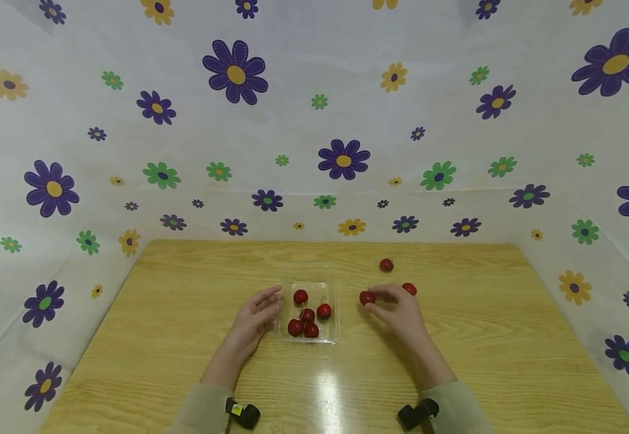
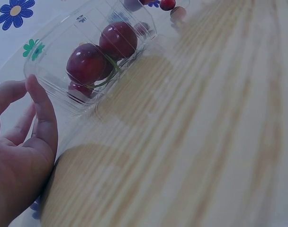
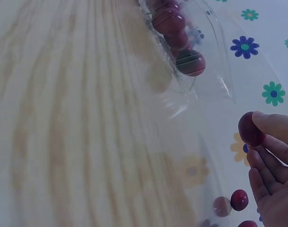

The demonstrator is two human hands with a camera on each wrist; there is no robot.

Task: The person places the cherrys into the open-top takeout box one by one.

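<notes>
A clear plastic box [image 1: 337, 325] stands near the middle of the table with several dark red cherries [image 1: 295, 327] in it. Beside its left wall is my left hand [image 1: 250, 319], fingers loosely bent and fingertips right at the wall; it grips nothing. My right hand [image 1: 403, 313], to the right of the box, pinches a cherry [image 1: 367, 298] between thumb and fingers. In the right wrist view this cherry [image 3: 250, 128] shows at the fingertips, apart from the box.
Another loose cherry [image 1: 386, 264] lies at the back right of the wooden table [image 1: 184, 289]. One more cherry [image 1: 409, 289] is just behind my right hand. A white sheet [image 1: 293, 126] printed with flowers encloses the table at the back and sides.
</notes>
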